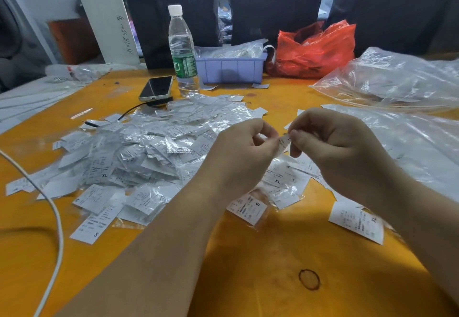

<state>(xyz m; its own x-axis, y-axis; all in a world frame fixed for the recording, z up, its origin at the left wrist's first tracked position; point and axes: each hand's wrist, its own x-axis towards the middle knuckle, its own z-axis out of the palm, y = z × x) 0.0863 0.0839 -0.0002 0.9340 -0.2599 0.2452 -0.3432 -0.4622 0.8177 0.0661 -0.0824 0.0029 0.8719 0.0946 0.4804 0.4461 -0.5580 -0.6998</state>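
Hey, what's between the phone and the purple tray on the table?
A clear water bottle with a white cap stands between the phone and the purple tray, in the head view.

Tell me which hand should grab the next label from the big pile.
Left, likely: the left hand is beside the pile, the right hand farther off. Both pinch one label.

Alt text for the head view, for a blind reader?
The left hand and the right hand pinch one small white label between them above an orange table. A heap of bagged size labels lies to their left; a water bottle, a phone, a lilac bin and a red plastic bag sit behind.
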